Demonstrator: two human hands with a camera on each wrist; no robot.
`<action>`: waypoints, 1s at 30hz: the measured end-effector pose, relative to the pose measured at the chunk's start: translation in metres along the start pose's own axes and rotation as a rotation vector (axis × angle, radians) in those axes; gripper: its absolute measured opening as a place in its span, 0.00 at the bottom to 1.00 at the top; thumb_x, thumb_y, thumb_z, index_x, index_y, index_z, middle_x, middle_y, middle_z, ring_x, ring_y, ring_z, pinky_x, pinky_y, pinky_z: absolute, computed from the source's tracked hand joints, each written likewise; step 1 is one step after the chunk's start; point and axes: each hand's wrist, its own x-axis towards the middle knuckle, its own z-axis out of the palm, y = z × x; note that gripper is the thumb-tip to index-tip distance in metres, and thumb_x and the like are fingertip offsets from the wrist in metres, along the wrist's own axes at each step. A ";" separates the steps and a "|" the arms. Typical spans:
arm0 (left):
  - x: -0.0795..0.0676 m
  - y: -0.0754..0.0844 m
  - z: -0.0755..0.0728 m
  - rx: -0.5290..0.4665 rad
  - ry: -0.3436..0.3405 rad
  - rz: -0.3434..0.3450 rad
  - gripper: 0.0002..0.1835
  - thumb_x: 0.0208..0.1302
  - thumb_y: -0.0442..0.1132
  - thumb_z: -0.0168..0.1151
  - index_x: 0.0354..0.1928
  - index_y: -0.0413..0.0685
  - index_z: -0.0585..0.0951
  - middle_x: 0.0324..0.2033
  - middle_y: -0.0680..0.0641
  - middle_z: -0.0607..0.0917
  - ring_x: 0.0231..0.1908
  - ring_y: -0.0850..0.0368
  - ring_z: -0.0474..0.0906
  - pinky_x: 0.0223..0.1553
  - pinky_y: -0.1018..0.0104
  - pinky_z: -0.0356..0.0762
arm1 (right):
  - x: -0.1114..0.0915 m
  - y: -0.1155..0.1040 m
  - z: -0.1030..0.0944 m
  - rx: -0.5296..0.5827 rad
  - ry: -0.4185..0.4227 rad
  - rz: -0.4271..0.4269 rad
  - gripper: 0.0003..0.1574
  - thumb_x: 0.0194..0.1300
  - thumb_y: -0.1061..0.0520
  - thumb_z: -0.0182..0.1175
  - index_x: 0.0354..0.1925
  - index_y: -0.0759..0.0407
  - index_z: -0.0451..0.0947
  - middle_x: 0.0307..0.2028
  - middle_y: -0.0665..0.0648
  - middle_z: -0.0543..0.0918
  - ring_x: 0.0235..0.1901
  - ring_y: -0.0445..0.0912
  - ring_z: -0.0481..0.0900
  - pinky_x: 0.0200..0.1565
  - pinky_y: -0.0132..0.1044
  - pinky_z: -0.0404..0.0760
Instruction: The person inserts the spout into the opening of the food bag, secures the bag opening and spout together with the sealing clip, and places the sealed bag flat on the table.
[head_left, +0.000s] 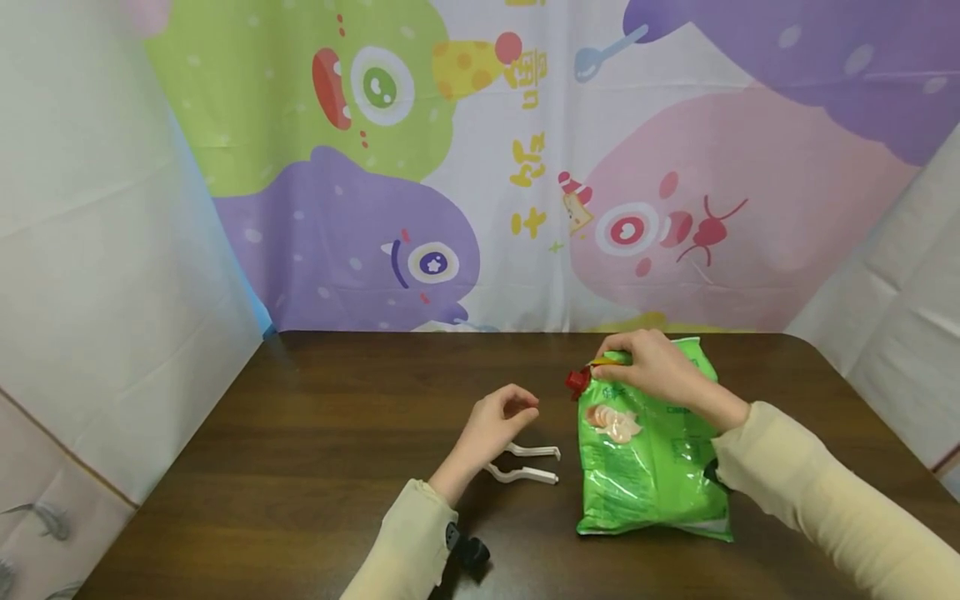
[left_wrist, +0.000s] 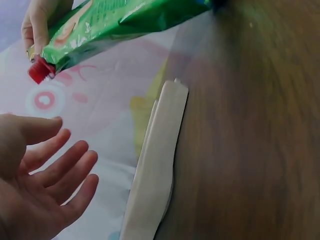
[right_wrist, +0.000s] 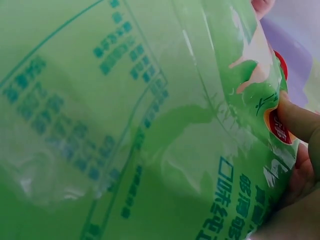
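Observation:
A glossy green plastic bag point(head_left: 645, 475) with printed pictures and lettering is at the right of the table. My right hand point(head_left: 656, 367) grips its upper edge, thumb on the front of the film in the right wrist view. A red ridged piece like a cap point(head_left: 577, 381) sticks out at the bag's upper left corner, beside those fingers. To the left of the bag is my left hand point(head_left: 498, 421), fingers loosely bent and holding nothing. Just below it lies a white two-armed clip point(head_left: 525, 475), its arms spread apart and partly hidden by the hand.
The dark wooden table point(head_left: 315, 467) runs back to a cartoon-printed curtain point(head_left: 525, 275). Pale cloth point(head_left: 112, 208) hangs at the left side. A small black device point(head_left: 471, 552) is attached at the left sleeve.

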 end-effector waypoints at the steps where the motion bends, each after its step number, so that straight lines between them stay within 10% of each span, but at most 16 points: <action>1: -0.001 0.000 -0.001 0.017 -0.016 0.007 0.07 0.55 0.41 0.56 0.35 0.49 0.77 0.31 0.56 0.78 0.32 0.61 0.74 0.34 0.70 0.70 | 0.000 0.000 0.000 -0.003 0.001 0.002 0.04 0.52 0.48 0.58 0.26 0.44 0.76 0.17 0.43 0.75 0.10 0.37 0.55 0.18 0.33 0.62; 20: -0.016 -0.012 -0.016 0.355 -0.344 0.053 0.02 0.47 0.36 0.59 0.24 0.53 0.76 0.26 0.55 0.75 0.27 0.64 0.69 0.29 0.74 0.66 | 0.001 -0.003 0.003 -0.014 0.016 0.021 0.05 0.52 0.47 0.58 0.27 0.44 0.76 0.20 0.42 0.77 0.11 0.37 0.59 0.21 0.33 0.64; 30: -0.019 -0.010 -0.016 0.527 -0.397 0.057 0.07 0.41 0.37 0.65 0.26 0.53 0.78 0.33 0.54 0.73 0.32 0.61 0.67 0.34 0.71 0.66 | 0.002 -0.005 0.004 -0.008 0.019 0.023 0.04 0.52 0.47 0.59 0.26 0.44 0.76 0.21 0.43 0.77 0.13 0.38 0.60 0.23 0.33 0.65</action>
